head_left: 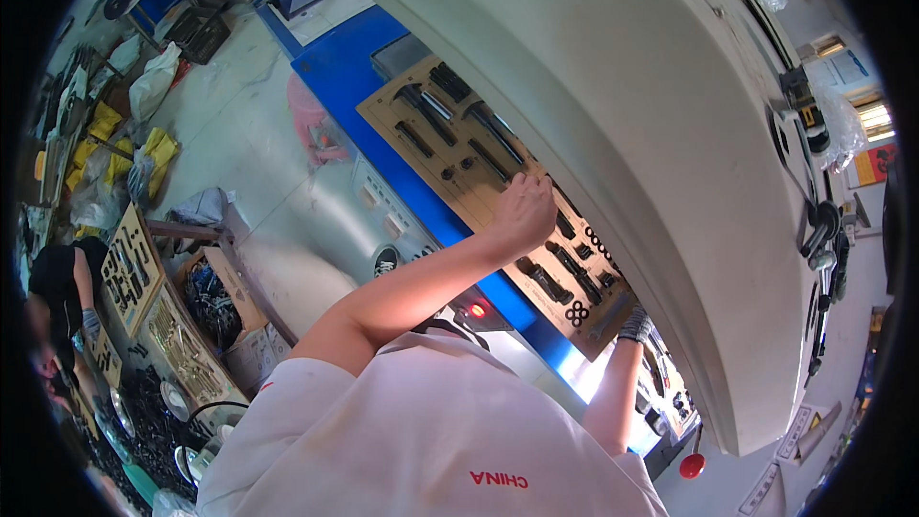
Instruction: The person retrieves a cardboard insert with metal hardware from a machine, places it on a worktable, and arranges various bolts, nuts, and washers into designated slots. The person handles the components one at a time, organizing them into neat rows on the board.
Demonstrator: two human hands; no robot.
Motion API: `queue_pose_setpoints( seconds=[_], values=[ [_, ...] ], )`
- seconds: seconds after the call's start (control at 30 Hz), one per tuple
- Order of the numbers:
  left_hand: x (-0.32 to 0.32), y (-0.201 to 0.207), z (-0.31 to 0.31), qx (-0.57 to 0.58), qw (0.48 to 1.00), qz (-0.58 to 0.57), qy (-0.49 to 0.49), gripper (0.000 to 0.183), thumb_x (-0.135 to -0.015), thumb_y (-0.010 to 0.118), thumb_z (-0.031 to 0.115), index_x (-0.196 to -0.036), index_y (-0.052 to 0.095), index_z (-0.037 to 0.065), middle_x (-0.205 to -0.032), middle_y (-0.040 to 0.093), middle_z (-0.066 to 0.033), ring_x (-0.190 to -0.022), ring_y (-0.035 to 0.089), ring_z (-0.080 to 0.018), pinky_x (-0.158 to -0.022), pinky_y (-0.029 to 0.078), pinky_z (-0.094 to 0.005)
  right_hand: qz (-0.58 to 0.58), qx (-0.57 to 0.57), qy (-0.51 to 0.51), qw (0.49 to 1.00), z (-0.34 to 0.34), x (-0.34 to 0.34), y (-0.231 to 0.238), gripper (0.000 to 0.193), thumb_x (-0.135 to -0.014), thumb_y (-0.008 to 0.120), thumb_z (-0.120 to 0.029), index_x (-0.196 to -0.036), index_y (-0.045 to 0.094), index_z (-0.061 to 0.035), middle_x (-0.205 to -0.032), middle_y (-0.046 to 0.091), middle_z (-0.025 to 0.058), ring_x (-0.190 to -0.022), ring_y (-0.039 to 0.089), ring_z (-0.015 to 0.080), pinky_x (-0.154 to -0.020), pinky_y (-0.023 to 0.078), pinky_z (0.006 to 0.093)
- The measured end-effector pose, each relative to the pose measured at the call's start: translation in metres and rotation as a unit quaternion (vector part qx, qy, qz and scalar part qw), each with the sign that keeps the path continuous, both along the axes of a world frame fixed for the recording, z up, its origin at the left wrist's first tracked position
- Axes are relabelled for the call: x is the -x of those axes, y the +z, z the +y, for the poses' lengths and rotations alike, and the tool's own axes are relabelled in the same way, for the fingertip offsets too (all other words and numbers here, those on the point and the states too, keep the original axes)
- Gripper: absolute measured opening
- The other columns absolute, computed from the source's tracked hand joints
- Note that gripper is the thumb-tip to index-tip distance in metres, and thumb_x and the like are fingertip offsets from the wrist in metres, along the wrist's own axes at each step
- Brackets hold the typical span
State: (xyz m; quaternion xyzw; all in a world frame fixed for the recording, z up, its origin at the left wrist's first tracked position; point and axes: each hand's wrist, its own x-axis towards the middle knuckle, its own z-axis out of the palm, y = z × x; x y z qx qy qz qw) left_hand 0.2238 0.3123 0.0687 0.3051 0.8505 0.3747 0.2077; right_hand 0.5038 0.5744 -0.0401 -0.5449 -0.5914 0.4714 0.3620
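Observation:
A brown board with several dark metal parts set out on it lies under the big pale housing. Over its middle is my bare left hand, fingers curled down and closed; whatever they pinch is hidden. Dark rods and a T-shaped black part lie beyond that hand. Nearer are thick black cylinders and small black rings. At the board's near right corner my right hand, in a grey striped glove, is beside a pale wrench-like piece. Its fingers are mostly hidden.
The pale curved housing overhangs the board's right side. Blue machine edging runs along the left. A red ball knob hangs at lower right. Far left, another person is beside boards of parts and a carton.

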Motion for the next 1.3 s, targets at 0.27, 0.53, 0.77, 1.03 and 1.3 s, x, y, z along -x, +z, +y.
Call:
queue_pose_setpoints(
  seconds=[0.27,0.53,0.77,1.03,1.3],
  values=[
    [-0.026,-0.025,-0.061,-0.257,0.942,-0.049,0.21,0.024,-0.097,0.06,0.014,-0.116,0.06,0.001,-0.095,0.069,-0.0157,-0.083,0.069,-0.0285,-0.077,0.058,-0.0394,-0.103,-0.071,0.031,0.992,0.034,0.013,-0.029,0.035,-0.094,0.065,-0.031,-0.109,0.072,-0.0005,-0.109,0.073,0.0173,-0.096,0.069,0.0304,-0.081,0.054,0.0423],
    [-0.049,-0.053,-0.109,-0.233,0.837,-0.431,0.243,0.039,-0.101,0.062,0.035,-0.112,0.058,-0.002,-0.089,0.066,-0.0082,-0.068,0.061,-0.0118,-0.058,0.057,-0.0288,-0.238,-0.156,0.041,0.958,0.049,0.01,-0.046,0.035,-0.094,0.065,-0.031,-0.109,0.072,-0.0006,-0.11,0.073,0.0178,-0.096,0.07,0.0311,-0.081,0.054,0.0425],
    [-0.039,-0.061,-0.102,-0.225,0.867,-0.409,0.173,0.031,-0.102,0.06,0.027,-0.099,0.062,-0.004,-0.085,0.068,-0.0102,-0.07,0.067,-0.0156,-0.062,0.059,-0.0304,-0.401,-0.225,0.062,0.886,0.063,0.0,-0.038,0.035,-0.093,0.065,-0.031,-0.109,0.073,-0.0008,-0.11,0.073,0.0182,-0.097,0.07,0.0317,-0.082,0.054,0.0428],
    [-0.021,-0.068,-0.111,-0.196,0.902,-0.381,0.061,0.032,-0.101,0.059,0.024,-0.09,0.064,-0.005,-0.079,0.068,-0.0093,-0.063,0.066,-0.0137,-0.058,0.057,-0.0288,-0.269,-0.18,0.033,0.946,-0.031,-0.004,0.022,0.027,-0.093,0.061,-0.016,-0.113,0.074,-0.0031,-0.116,0.073,0.0139,-0.104,0.069,0.0275,-0.096,0.052,0.0362],
    [0.082,-0.073,-0.189,-0.389,0.815,-0.326,0.279,0.072,-0.096,0.071,0.02,-0.145,0.022,0.002,-0.111,0.066,-0.0145,-0.082,0.069,-0.0197,-0.069,0.061,-0.0315,0.065,-0.005,-0.146,0.987,-0.168,-0.041,0.019,0.028,-0.102,0.059,-0.016,-0.128,0.066,-0.009,-0.112,0.071,0.008,-0.086,0.069,0.0178,-0.063,0.058,0.0271]
  ],
)
